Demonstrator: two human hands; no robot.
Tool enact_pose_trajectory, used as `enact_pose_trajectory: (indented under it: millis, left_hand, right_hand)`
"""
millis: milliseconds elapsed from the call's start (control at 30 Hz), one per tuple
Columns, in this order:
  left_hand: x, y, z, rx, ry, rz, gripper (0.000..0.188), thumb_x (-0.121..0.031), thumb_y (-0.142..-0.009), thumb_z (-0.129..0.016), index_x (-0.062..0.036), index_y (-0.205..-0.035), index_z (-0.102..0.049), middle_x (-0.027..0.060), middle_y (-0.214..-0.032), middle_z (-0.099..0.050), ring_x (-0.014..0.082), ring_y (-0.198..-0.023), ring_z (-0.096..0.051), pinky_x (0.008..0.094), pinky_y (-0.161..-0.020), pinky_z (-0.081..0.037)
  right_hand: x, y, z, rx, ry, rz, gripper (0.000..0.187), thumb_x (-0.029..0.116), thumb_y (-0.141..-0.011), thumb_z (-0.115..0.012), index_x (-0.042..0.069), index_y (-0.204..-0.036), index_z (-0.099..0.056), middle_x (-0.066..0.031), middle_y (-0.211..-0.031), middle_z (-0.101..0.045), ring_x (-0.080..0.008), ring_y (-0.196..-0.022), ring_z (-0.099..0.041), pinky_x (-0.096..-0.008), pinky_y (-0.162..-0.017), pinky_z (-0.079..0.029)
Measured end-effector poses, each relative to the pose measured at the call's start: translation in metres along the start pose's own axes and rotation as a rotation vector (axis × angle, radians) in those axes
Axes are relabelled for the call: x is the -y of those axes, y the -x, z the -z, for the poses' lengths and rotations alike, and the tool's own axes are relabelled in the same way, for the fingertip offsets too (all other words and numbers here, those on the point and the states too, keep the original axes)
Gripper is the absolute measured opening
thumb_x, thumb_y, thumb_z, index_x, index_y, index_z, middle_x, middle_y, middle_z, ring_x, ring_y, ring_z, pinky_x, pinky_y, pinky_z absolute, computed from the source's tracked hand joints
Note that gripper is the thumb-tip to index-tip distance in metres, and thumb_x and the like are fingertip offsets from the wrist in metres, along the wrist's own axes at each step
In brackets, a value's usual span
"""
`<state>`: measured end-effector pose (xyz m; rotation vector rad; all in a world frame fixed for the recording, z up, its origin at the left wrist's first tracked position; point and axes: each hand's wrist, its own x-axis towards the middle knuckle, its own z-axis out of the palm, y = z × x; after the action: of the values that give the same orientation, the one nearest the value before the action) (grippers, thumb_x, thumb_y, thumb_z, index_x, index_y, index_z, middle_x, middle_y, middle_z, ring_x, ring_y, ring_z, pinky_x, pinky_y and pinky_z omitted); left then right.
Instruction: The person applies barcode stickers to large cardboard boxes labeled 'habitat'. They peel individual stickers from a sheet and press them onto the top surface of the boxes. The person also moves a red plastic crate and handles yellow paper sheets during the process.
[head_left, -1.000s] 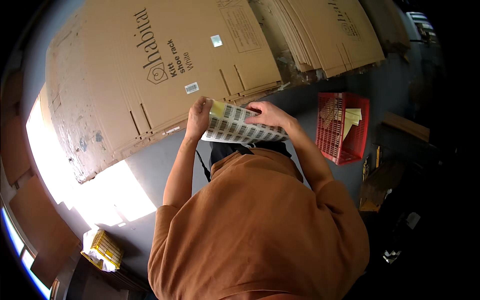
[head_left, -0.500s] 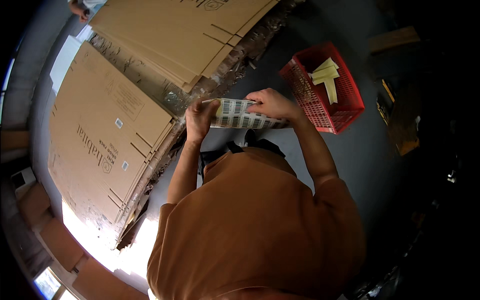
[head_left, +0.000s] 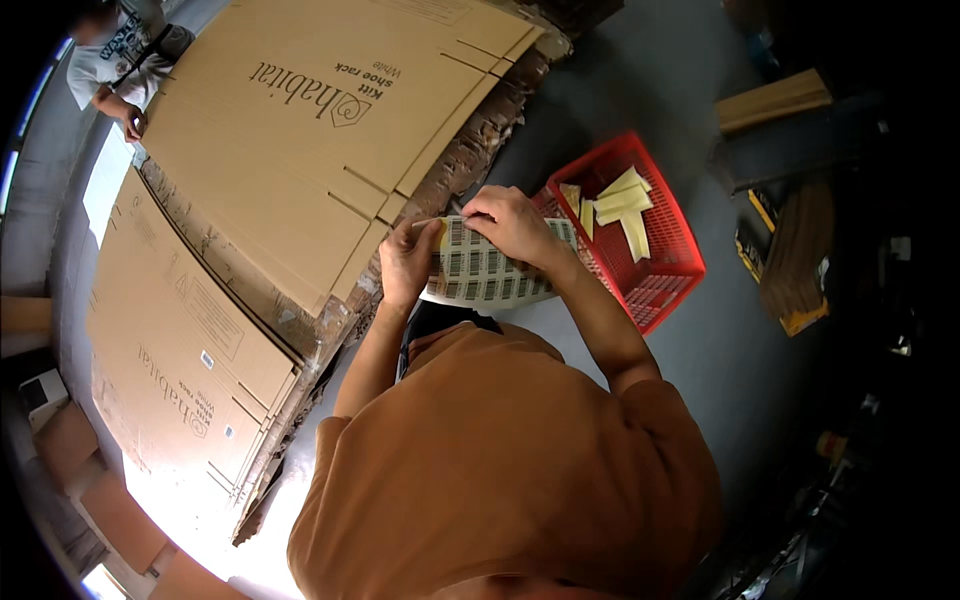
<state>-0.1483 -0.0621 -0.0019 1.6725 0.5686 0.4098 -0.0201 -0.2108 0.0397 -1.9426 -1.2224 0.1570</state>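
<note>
A person in a brown T-shirt (head_left: 510,460) occupied the nearest position, both forearms extended forward. A flexible white barcode label sheet (head_left: 480,278) was located in front of the waist, held off the floor. Rows of dark barcodes covered its upper face, and a yellow patch showed at its left end. The left hand (head_left: 404,268) pinched that end, thumb against the sheet. The right hand (head_left: 512,228) was placed across the far edge, fingertips at the margin; I could not tell whether they pinched a label, the edge, or nothing.

To the right, just beyond the right forearm, a red perforated plastic basket (head_left: 682,232) stood on the grey floor (head_left: 690,400). Pale yellow strips (head_left: 622,200) lay loosely inside, some crossing.

To the left, a near stack of flat cardboard blanks (head_left: 190,330) bore dark print, cut slots and two small white labels (head_left: 207,360). Beyond it lay a far stack of similar blanks (head_left: 300,160), slots along its right side, with ragged brown material (head_left: 478,150) bordering that side.

Farther right, wooden boards (head_left: 775,100) lay in dim light. At the far left, a co-worker's hand (head_left: 132,122) was positioned just beside the far stack's edge.
</note>
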Motion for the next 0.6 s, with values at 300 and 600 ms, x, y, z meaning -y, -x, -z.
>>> enact_pose_trajectory:
  millis: [300, 600]
  left_hand:
    - [-0.007, -0.156, -0.037, -0.117, 0.021, 0.332, 0.035, -0.029, -0.085, -0.064, 0.0061, -0.090, -0.068, 0.0178, -0.074, -0.069, 0.0230, -0.068, -0.068, 0.0350, -0.066, -0.052]
    - [0.008, -0.255, -0.077, -0.154, -0.031, 0.246, 0.028, -0.026, -0.090, -0.061, 0.0005, -0.097, -0.068, 0.0148, -0.077, -0.069, 0.0235, -0.068, -0.066, 0.0342, -0.065, -0.051]
  right_hand:
    - [-0.080, -0.141, 0.050, 0.064, 0.079, 0.267, 0.007, 0.012, -0.082, -0.068, 0.006, -0.085, -0.065, -0.0055, -0.079, -0.063, -0.0225, -0.076, -0.062, -0.0348, -0.073, -0.045]
    - [-0.227, -0.392, 0.087, 0.541, -0.213, -0.168, 0.016, 0.019, -0.091, -0.061, 0.004, -0.096, -0.063, 0.0011, -0.082, -0.062, -0.0077, -0.074, -0.053, -0.0244, -0.066, -0.043]
